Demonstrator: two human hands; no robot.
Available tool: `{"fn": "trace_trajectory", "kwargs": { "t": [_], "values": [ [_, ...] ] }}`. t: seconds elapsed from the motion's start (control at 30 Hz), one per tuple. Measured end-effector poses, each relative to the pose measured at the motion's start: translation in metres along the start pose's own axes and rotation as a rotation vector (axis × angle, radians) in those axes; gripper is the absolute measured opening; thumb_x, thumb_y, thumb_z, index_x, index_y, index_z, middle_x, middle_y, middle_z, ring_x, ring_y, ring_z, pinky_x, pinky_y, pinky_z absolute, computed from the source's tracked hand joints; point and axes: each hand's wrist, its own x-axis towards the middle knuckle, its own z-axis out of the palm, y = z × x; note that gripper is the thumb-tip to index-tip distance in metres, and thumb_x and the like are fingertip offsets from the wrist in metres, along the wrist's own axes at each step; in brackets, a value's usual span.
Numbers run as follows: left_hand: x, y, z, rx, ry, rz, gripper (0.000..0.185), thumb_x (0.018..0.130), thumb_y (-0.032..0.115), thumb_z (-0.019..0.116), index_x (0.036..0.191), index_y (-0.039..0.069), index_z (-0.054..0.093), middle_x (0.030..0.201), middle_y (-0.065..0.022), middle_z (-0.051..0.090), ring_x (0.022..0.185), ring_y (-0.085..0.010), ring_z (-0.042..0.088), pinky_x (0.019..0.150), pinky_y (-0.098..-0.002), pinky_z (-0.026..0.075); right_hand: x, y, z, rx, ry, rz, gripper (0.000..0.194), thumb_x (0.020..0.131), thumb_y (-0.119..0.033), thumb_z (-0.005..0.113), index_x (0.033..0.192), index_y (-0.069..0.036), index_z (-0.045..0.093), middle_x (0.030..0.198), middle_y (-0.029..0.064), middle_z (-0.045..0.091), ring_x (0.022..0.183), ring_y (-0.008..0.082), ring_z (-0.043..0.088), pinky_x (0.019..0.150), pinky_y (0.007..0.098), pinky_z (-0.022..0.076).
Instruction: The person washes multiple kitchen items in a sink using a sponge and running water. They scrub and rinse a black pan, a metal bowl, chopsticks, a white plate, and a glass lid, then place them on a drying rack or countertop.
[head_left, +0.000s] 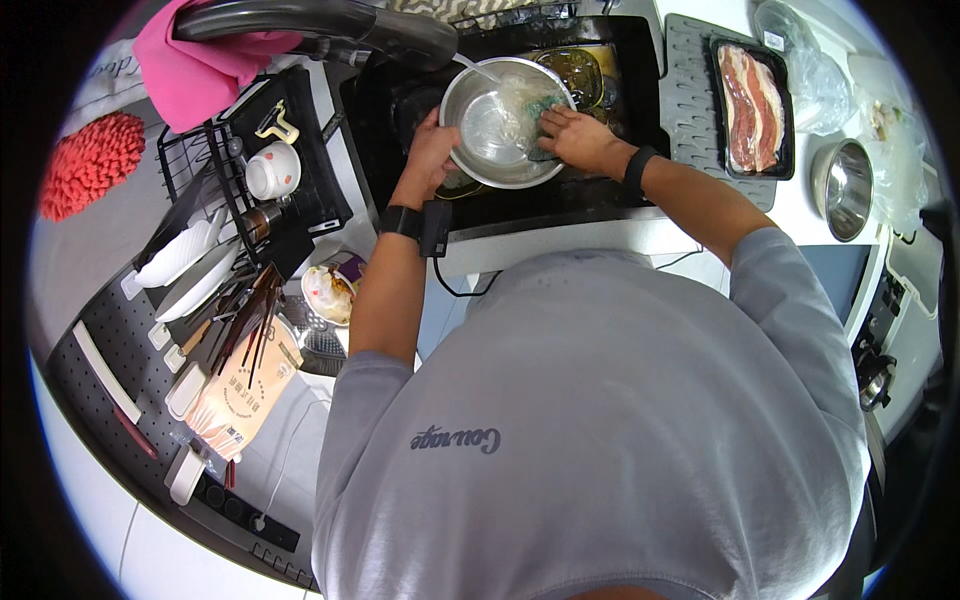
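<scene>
A stainless steel bowl (484, 139) is tilted over the black sink (634, 90). My left hand (429, 156) grips its left rim, thumb toward the inside. Inside the bowl's right wall, my right hand (581, 139) presses a green scouring pad (541, 111), its fingers lying over the pad. From the black faucet (409, 37), a thin stream of water (476, 69) runs into the bowl. Behind and right of the bowl, a dark, wet round item (570, 75) sits in the sink; I cannot tell what it is.
Packaged sliced meat (752, 109) rests on a grey draining mat (686, 112) at right, near another metal bowl (844, 191) and plastic bags (814, 82). On the left, a black dish rack (217, 150) holds crockery beside a white cup (272, 171) and peeler (279, 126). Pink cloth (180, 67) hangs by the faucet.
</scene>
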Motion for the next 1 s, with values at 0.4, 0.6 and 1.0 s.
{"fn": "trace_trajectory", "kwargs": {
  "t": [0.4, 0.6, 1.0],
  "values": [
    [0.002, -0.03, 0.02, -0.153, 0.139, 0.012, 0.055, 0.08, 0.002, 0.048, 0.134, 0.011, 0.046, 0.117, -0.0128, 0.061, 0.093, -0.0299, 0.068, 0.065, -0.0447, 0.061, 0.038, -0.042, -0.025, 0.396, -0.1, 0.237, 0.021, 0.084, -0.019, 0.059, 0.103, -0.016, 0.066, 0.093, 0.0054, 0.07, 0.092, 0.0214, 0.067, 0.087, 0.0355, 0.0475],
    [0.001, -0.011, 0.008, -0.015, 0.209, 0.041, 0.06, 0.081, 0.003, 0.053, 0.14, 0.012, 0.041, 0.119, -0.0127, 0.061, 0.093, -0.0282, 0.067, 0.066, -0.0423, 0.061, 0.031, -0.01, -0.02, 0.142, 0.015, 0.111, 0.021, 0.085, -0.017, 0.055, 0.101, -0.017, 0.069, 0.094, 0.0024, 0.07, 0.097, 0.0199, 0.065, 0.089, 0.0338, 0.0467],
    [0.014, -0.029, -0.011, -0.068, 0.081, -0.045, 0.058, 0.08, 0.014, 0.06, 0.135, 0.006, 0.044, 0.119, -0.0156, 0.06, 0.101, -0.0289, 0.064, 0.071, -0.0417, 0.059, 0.011, -0.004, -0.011, 0.128, 0.078, 0.115, 0.024, 0.078, -0.015, 0.06, 0.1, -0.016, 0.068, 0.103, 0.0006, 0.066, 0.111, 0.0186, 0.059, 0.109, 0.036, 0.0369]
  ]
}}
